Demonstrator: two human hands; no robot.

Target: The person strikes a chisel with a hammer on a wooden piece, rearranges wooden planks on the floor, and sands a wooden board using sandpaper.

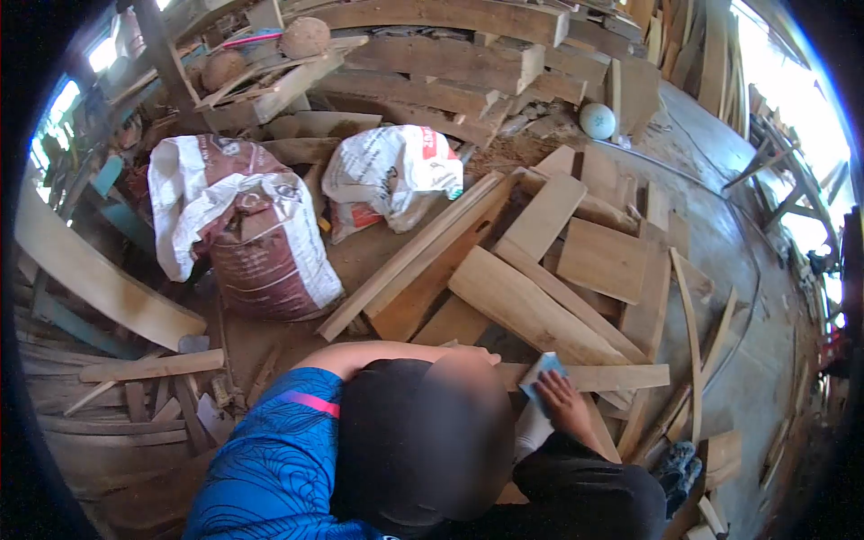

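A narrow wooden strip (621, 377) lies crosswise in front of the seated body. My right hand (567, 407) presses a blue, folded sheet that looks like sandpaper (544, 371) against the strip, fingers closed over it. My left hand (483, 356) is at the strip's left end, with its fingers curled around it; much of this hand is hidden behind a dark-capped, blurred head (396, 441). Just beyond the strip, a wide board (531, 306) rests on other planks. A blue sleeve (279, 441) and a dark trouser leg (589, 490) frame the hands.
Loose boards (603, 261) are piled ahead. Two filled sacks, one brown and white (270, 243) and one white (387, 171), stand to the left. Stacked beams (441, 63) rise behind. A pale ball (597, 121) and a cable (751, 297) lie on the floor to the right.
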